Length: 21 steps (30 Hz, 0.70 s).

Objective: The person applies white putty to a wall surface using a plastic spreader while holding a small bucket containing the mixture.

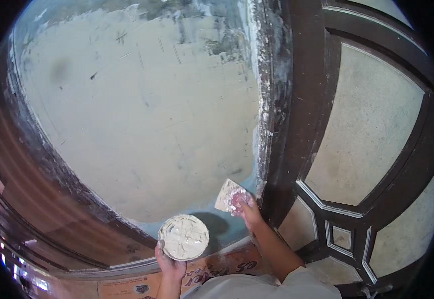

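The left hand (171, 264) holds a tub (161, 230) of paste (183, 237); the right hand (251, 214) grips a scraper (224, 197), probably best slid flat along the right side of the wall (147, 119).

The paste (183, 237) looks creamy, thick and ridged; the scraper (224, 198) is crusted with it. The wall (142, 114) is matt, mostly smooth, with scratches. Its right border (265, 99) looks rough and flaky. The shirt (242, 288) is soft, matt cloth.
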{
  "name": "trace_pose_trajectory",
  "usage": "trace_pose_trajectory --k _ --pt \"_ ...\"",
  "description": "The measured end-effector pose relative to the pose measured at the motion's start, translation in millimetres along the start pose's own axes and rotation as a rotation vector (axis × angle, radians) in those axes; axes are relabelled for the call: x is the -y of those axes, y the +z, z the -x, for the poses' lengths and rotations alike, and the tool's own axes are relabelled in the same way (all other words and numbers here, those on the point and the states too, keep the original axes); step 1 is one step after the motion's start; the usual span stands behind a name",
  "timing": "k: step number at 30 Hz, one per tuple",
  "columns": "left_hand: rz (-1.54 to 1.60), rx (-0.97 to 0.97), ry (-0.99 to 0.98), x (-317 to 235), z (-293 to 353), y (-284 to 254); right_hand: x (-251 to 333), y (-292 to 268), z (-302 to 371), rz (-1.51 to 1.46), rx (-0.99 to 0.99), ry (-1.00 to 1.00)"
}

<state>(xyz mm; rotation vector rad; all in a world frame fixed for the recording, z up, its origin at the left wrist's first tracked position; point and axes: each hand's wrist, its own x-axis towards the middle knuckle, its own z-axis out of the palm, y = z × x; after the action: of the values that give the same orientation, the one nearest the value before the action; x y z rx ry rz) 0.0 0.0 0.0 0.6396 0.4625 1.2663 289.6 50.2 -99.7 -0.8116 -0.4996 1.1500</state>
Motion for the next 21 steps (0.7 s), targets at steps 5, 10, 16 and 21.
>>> trace_pose_trajectory --k 5,10,16,21 --pt "0.063 0.016 0.033 -14.8 -4.9 4.0 48.7 68.2 30.1 0.128 0.284 -0.216" --pt "0.124 0.024 0.056 -31.6 -5.5 15.5 92.4 115.3 69.8 0.891 0.596 -0.852" --pt "0.142 0.048 0.078 -49.8 -6.3 10.5 88.0 144.3 94.2 0.951 0.689 -1.135" --pt "0.130 0.128 0.038 -56.7 -8.1 3.1 73.6 158.2 91.6 1.061 0.747 -1.360"
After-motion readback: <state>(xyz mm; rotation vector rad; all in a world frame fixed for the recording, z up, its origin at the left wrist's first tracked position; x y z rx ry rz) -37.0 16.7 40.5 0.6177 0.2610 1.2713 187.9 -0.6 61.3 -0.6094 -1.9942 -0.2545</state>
